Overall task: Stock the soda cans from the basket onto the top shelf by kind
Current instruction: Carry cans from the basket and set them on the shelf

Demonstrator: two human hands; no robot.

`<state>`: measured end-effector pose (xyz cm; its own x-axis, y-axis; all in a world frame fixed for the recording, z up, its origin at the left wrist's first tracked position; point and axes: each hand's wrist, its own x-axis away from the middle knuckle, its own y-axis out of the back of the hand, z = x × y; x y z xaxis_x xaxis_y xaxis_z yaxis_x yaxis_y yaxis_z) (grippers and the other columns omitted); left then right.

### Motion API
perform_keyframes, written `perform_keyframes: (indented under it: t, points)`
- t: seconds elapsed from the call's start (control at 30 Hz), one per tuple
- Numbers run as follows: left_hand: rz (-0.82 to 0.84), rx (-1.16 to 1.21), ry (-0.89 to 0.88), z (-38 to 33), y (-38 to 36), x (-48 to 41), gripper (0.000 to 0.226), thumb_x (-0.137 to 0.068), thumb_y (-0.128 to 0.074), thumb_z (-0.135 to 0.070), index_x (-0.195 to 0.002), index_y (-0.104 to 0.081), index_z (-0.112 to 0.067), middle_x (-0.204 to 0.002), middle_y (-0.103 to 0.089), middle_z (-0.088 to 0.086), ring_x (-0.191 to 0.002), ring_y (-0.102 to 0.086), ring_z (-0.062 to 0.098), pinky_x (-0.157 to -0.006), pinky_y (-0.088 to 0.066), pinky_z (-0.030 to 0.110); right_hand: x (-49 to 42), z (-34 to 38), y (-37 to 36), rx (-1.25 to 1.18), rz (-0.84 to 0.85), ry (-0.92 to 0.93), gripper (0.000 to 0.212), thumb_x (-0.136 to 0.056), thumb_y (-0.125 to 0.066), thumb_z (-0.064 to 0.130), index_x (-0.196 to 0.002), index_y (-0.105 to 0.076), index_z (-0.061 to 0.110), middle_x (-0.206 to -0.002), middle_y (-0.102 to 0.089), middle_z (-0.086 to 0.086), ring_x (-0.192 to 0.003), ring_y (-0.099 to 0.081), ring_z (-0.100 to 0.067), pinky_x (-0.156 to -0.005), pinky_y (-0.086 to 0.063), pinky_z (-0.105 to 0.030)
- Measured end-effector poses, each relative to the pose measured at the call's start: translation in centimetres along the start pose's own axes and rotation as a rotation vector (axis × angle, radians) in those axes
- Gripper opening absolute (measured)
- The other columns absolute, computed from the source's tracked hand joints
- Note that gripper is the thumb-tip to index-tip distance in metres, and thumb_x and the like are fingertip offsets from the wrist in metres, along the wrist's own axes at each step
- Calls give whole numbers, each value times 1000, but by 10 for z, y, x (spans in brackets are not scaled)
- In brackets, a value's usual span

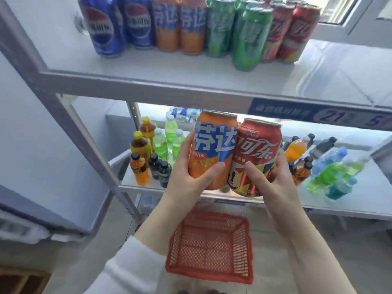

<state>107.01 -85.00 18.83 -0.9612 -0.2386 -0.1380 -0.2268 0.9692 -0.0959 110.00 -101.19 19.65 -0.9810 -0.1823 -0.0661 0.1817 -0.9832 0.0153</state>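
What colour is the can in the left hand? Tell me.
The can in the left hand is orange with blue-and-white lettering; head view.

- On the grey metal top shelf (148, 66), several standing aluminium soda cans (104, 28) lose their tops at the upper picture edge, and the rear ones hide behind the front ones.
- On that shelf's front lip, the print on the blue label strip (297, 112) is too blurred to read.
- Below the shelf, the left hand (191, 175) covers the lower side of the orange aluminium soda can (214, 145). The right hand (273, 181) does the same to the red aluminium soda can (256, 149).
- Lower right of the shelf, the green and blue plastic bottles (331, 172) smear together.

Glossy metal cans (214, 149), perforated red plastic basket (210, 247), smooth matt shelf (148, 66)
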Motion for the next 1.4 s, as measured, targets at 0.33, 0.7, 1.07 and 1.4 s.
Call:
perform_keyframes:
  t: [0.33,0.7,1.07,1.4]
  points:
    - [102,-39,-153,-60,-29,-66,78,-61,-78,-32,-128,-39,-34,-104,-67,-12,-95,-66,6,-72,-53,18,-56,67,31,-12,17,147,53,-65,-80,27,-107,-48,27,-91,-69,3,-82,-69,-8,-63,-55,-22]
    - [-7,-148,-245,-82,-65,-152,77,-61,-85,-29,-120,-38,-42,-111,-61,-7,-99,-64,5,-76,-54,20,-162,99,69,52,-4,240,72,-55,-85,29,-115,-47,20,-107,-63,1,-95,-65,-5,-77,-57,-24]
    - [-207,-263,-196,-78,-18,-188,73,-65,-77,-16,-123,-36,-33,-110,-57,-11,-92,-61,-3,-73,-51,10,-239,82,83,176,-93,214,63,-51,-85,34,-102,-49,26,-108,-60,1,-109,-59,-22,-91,-52,-45]
    - [-193,-284,-190,-80,10,-210,72,-70,-73,-2,-123,-32,-27,-108,-58,-8,-85,-63,-8,-67,-49,6,-259,71,66,223,-155,199,76,-63,-83,21,-129,-45,13,-126,-52,-7,-113,-54,-13,-96,-49,-38]
